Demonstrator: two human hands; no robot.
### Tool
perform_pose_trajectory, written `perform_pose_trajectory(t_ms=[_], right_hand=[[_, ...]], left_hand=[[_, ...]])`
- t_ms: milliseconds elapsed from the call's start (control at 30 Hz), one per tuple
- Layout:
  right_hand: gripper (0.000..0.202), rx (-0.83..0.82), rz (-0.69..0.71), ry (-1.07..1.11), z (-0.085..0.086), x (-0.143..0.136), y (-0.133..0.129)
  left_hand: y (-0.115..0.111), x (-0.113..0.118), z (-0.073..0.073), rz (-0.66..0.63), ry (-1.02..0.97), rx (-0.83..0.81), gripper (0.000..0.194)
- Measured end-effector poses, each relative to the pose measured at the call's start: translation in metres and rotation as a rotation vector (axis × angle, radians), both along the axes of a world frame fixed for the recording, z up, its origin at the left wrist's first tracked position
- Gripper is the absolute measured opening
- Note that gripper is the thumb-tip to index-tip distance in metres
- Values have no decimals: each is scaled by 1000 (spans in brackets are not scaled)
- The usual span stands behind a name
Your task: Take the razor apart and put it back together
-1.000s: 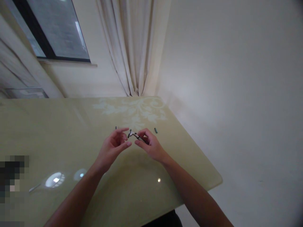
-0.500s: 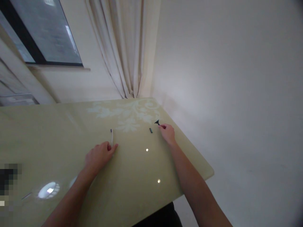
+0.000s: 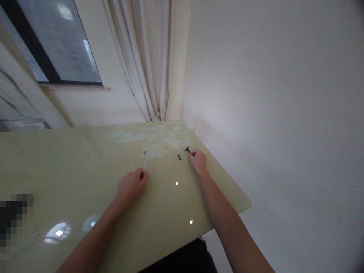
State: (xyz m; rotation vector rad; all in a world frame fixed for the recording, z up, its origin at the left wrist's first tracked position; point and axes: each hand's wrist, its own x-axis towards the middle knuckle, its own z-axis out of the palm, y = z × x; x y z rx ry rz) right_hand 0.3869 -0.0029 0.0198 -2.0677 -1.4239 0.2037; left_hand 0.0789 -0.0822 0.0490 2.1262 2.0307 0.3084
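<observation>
My left hand [image 3: 133, 185] is closed on the lower end of a slim white toothbrush [image 3: 145, 161], whose dark-bristled head points away from me. My fingers hide the rest of its handle. To the right, my right hand [image 3: 198, 161] pinches a black razor [image 3: 187, 149] by its handle, with the razor's head facing the far left. Just left of the razor lies a small dark green-black piece [image 3: 179, 157], like a blade cover, untouched on the table.
The glossy pale green table [image 3: 159, 204] has a white floral pattern at its far corner. A wall [image 3: 270, 113] runs along the right, and a curtain [image 3: 153, 60] hangs behind. A pixelated dark patch [image 3: 14, 216] covers the left edge.
My left hand has moved right, bringing the toothbrush closer to the razor, and its fingers have closed around the handle. My right hand still holds the razor in nearly the same spot.
</observation>
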Motion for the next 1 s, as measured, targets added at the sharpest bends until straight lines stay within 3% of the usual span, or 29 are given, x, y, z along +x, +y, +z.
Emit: perform_pose_trajectory(t_ms=[133, 233, 333, 433, 500, 600, 733, 900, 1000], right_hand=[[19, 23, 11, -9, 2, 1, 0], [26, 179, 53, -4, 11, -10, -4], [44, 304, 299, 194, 20, -38, -12], [57, 284, 641, 482, 23, -73, -22], [55, 244, 717, 616, 22, -89, -26], [53, 214, 659, 799, 20, -92, -25], [55, 343, 357, 1071, 24, -68, -13], [59, 361, 179, 1287, 26, -45, -3], [59, 295, 175, 1316, 23, -43, -3]], left_hand=[[-4, 12, 3, -41, -41, 47, 39], [-6, 21, 9, -70, -57, 107, 38], [-5, 37, 15, -85, -53, 178, 37], [-3, 59, 18, -145, -63, 220, 36], [-1, 72, 18, -200, -89, 225, 34], [9, 84, 15, -282, -183, 210, 34], [40, 84, 3, -372, -285, 158, 42], [79, 90, -17, -314, -258, 129, 31], [89, 104, -26, -255, -214, 131, 45]])
